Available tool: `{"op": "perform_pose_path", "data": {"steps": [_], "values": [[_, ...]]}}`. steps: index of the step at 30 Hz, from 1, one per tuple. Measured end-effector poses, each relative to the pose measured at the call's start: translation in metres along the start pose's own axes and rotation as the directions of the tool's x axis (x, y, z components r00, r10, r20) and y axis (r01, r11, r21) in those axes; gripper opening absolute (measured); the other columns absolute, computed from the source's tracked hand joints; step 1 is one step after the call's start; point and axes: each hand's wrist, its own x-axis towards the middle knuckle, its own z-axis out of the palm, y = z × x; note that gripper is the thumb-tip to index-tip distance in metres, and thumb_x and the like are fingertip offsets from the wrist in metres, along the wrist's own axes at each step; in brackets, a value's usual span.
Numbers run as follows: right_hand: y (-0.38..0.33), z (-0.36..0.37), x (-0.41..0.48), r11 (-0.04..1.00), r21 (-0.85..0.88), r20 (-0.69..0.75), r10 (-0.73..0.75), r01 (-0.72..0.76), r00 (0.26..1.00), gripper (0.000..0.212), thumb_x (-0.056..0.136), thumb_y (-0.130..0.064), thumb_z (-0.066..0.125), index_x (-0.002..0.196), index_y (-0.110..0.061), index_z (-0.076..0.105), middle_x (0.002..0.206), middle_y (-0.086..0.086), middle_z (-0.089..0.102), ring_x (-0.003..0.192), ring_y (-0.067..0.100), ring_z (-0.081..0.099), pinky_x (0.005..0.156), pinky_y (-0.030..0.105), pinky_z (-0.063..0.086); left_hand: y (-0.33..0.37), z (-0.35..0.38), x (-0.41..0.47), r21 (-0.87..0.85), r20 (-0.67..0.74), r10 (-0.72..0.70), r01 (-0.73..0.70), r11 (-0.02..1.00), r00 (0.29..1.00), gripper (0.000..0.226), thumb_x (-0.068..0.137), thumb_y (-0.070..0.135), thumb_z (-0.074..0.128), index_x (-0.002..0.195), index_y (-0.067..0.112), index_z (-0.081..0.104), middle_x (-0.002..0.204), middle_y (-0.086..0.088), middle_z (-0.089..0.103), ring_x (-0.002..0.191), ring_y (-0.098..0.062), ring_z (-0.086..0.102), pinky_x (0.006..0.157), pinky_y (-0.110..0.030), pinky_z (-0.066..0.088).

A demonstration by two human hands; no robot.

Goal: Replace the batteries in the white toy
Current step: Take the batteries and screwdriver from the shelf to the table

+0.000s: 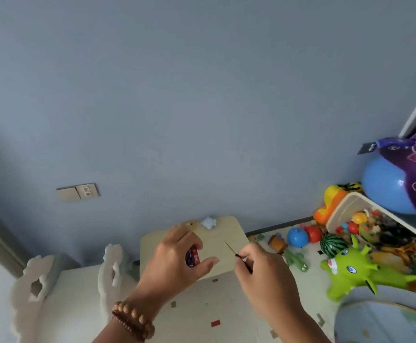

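Left hand [177, 256] holds batteries [193, 258]; right hand [258, 271] pinches thin screwdriver [237, 255]; white toy [208, 222] looks small, light, hard, so grab sides.

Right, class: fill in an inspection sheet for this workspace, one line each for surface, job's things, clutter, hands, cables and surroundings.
surface: small beige table in front of the person.
job's things: white toy at the table's far edge; red batteries; thin screwdriver.
clutter: small tan figure beside the white toy.
hands: left hand grips the red batteries; right hand pinches the thin screwdriver.
cables: nothing seen.
surroundings: blue wall with wall socket; to the right, toy bin, green inflatable animal, blue ball.
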Motion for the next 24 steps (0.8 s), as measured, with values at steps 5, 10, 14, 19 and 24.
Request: {"op": "perform_pose_path", "data": {"steps": [5, 10, 14, 19, 24], "values": [[0.013, 0.017, 0.072, 0.999, 0.016, 0.01, 0.037, -0.038, 0.999, 0.013, 0.095, -0.036, 0.061, 0.1, -0.026, 0.066, 0.082, -0.006, 0.077, 0.077, 0.014, 0.07, 0.061, 0.032, 0.057, -0.036, 0.025, 0.048, -0.001, 0.031, -0.028, 0.029, 1.0, 0.999, 0.046, 0.077, 0.066, 0.068, 0.083, 0.021, 0.063, 0.084, 0.012, 0.05, 0.071, -0.002, 0.046, 0.063, -0.006, 0.04], [0.026, 0.057, 0.141, 0.997, 0.018, 0.061, 0.076, -0.077, 0.995, 0.011, 0.094, -0.036, 0.062, 0.097, -0.027, 0.067, 0.084, -0.008, 0.075, 0.074, 0.01, 0.068, 0.06, 0.028, 0.054, -0.085, 0.052, 0.094, -0.023, 0.03, -0.06, 0.061, 0.998, 0.998, 0.043, 0.074, 0.058, 0.075, 0.081, 0.017, 0.065, 0.083, 0.009, 0.053, 0.073, -0.007, 0.048, 0.064, -0.009, 0.041], [0.036, 0.093, 0.199, 0.995, 0.077, 0.083, 0.062, -0.068, 0.995, 0.009, 0.091, -0.035, 0.068, 0.093, -0.026, 0.07, 0.099, -0.009, 0.06, 0.086, 0.011, 0.063, 0.067, 0.029, 0.056, -0.127, 0.078, 0.129, -0.002, 0.03, -0.092, 0.092, 0.996, 0.995, 0.043, 0.072, 0.054, 0.079, 0.079, 0.014, 0.066, 0.083, 0.006, 0.055, 0.074, -0.011, 0.05, 0.061, -0.025, 0.05], [0.068, 0.159, 0.277, 0.989, 0.117, 0.168, 0.073, -0.093, 0.983, 0.004, 0.09, -0.031, 0.069, 0.088, -0.027, 0.071, 0.082, -0.01, 0.063, 0.073, 0.01, 0.061, 0.064, 0.032, 0.056, -0.193, 0.13, 0.169, 0.03, 0.057, -0.148, 0.147, 0.989, 0.987, 0.045, 0.073, 0.055, 0.076, 0.081, 0.012, 0.068, 0.084, 0.005, 0.057, 0.076, -0.011, 0.052, 0.063, -0.028, 0.052], [0.123, 0.273, 0.337, 0.987, 0.115, 0.213, 0.087, -0.113, 0.973, 0.005, 0.09, -0.031, 0.071, 0.088, -0.027, 0.07, 0.079, -0.009, 0.062, 0.069, 0.009, 0.06, 0.064, 0.031, 0.054, -0.294, 0.235, 0.184, -0.026, 0.083, -0.143, 0.146, 0.989, 0.986, 0.044, 0.075, 0.053, 0.078, 0.081, 0.011, 0.068, 0.084, 0.003, 0.057, 0.079, -0.014, 0.054, 0.067, -0.026, 0.049]]}}
